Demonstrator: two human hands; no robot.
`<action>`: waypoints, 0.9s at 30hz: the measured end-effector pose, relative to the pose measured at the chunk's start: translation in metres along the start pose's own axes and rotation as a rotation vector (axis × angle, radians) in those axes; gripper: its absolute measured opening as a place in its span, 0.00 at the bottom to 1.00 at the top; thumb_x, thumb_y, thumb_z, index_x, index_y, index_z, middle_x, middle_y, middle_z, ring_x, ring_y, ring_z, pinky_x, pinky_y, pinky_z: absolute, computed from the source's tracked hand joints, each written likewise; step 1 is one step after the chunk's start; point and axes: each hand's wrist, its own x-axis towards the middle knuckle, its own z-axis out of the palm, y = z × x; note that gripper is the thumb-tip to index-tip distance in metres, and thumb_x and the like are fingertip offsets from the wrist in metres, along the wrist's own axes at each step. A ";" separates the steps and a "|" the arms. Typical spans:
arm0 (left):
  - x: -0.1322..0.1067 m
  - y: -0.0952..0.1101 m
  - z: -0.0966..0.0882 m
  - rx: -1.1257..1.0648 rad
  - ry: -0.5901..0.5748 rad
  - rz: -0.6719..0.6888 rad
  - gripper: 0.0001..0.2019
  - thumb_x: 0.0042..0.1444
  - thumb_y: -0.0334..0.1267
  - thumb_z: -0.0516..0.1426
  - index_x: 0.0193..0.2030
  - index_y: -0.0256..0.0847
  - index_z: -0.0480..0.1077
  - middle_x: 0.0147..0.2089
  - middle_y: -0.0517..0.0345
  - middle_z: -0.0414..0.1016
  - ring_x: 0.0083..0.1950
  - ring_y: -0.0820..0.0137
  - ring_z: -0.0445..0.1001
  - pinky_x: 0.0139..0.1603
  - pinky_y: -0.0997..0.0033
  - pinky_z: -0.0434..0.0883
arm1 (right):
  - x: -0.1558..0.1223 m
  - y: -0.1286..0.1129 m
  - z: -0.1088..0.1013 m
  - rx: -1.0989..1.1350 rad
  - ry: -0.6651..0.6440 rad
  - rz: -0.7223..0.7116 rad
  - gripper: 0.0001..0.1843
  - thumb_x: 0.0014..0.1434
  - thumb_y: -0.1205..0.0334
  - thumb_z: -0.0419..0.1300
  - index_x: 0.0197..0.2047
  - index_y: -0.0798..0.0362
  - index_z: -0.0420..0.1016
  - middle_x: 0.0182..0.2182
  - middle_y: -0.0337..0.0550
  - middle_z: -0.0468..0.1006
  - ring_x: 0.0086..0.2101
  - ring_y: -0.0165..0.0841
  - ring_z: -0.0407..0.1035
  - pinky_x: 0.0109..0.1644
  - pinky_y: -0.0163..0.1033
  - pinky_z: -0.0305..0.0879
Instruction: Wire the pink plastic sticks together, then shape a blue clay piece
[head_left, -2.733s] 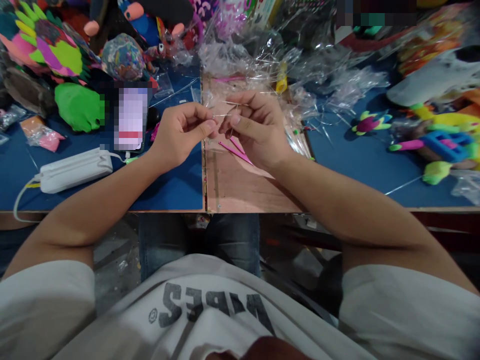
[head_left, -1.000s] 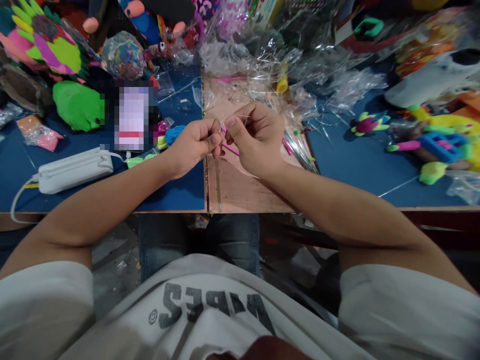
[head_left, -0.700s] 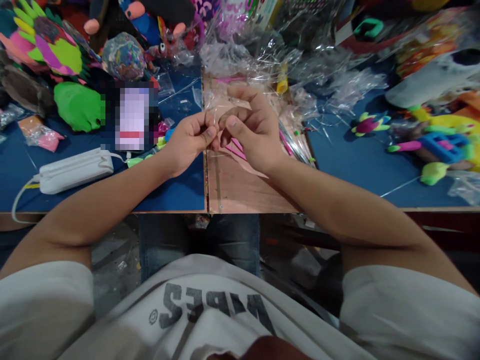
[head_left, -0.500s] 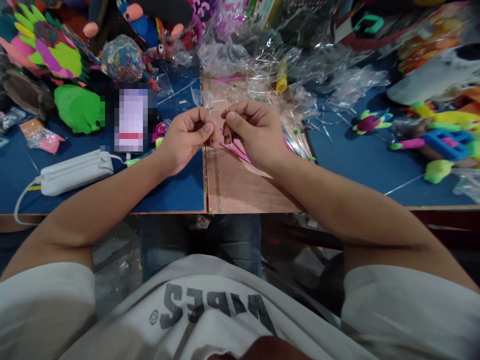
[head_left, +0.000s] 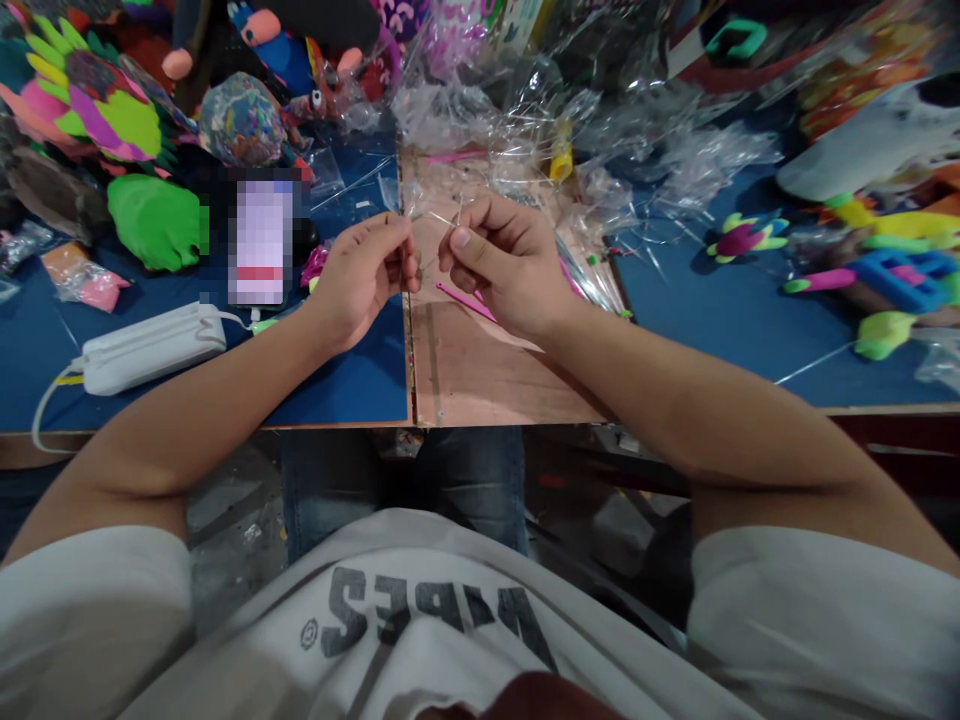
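Observation:
Close together above the wooden board, my two hands face each other. My right hand (head_left: 510, 265) pinches a fine, pale strand (head_left: 433, 216) between thumb and forefinger; whether it is wire or thread I cannot tell. The strand arcs across the gap toward my left hand (head_left: 367, 275). There the thumb and fingers are bent together, and what lies between their tips is too small to make out. Beneath my right hand a thin pink stick (head_left: 466, 300) lies on the board.
A phone (head_left: 260, 240), a white power bank (head_left: 154, 345) with a cable and a green clay piece (head_left: 156, 222) lie at left. Clear plastic wrap (head_left: 487, 110) covers the back. Colourful clay turtles (head_left: 746, 238) sit at right. The wooden board (head_left: 495, 375) fills the middle.
The left thumb has shifted up and back from the strand's end, and the strand now bows between the hands. My right hand has stayed nearly in place, still pinching.

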 end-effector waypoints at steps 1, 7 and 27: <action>0.000 -0.001 -0.001 0.029 0.007 0.013 0.16 0.78 0.43 0.62 0.36 0.43 0.72 0.34 0.60 0.75 0.37 0.70 0.82 0.46 0.66 0.83 | 0.000 0.000 0.000 -0.012 0.002 0.006 0.22 0.65 0.41 0.81 0.37 0.46 0.79 0.28 0.35 0.80 0.21 0.27 0.57 0.25 0.42 0.51; -0.003 -0.003 -0.010 0.249 -0.007 0.296 0.10 0.70 0.50 0.69 0.49 0.48 0.79 0.44 0.57 0.83 0.43 0.65 0.85 0.54 0.58 0.84 | -0.005 -0.009 0.004 -0.132 -0.035 0.032 0.27 0.60 0.36 0.81 0.33 0.45 0.76 0.24 0.33 0.70 0.22 0.30 0.56 0.25 0.42 0.52; -0.014 0.008 -0.013 0.428 0.049 0.320 0.08 0.65 0.43 0.74 0.46 0.47 0.84 0.47 0.52 0.85 0.59 0.58 0.85 0.63 0.59 0.82 | -0.006 -0.013 0.001 -0.251 -0.012 0.010 0.29 0.56 0.29 0.82 0.33 0.44 0.81 0.28 0.39 0.74 0.31 0.36 0.69 0.31 0.44 0.70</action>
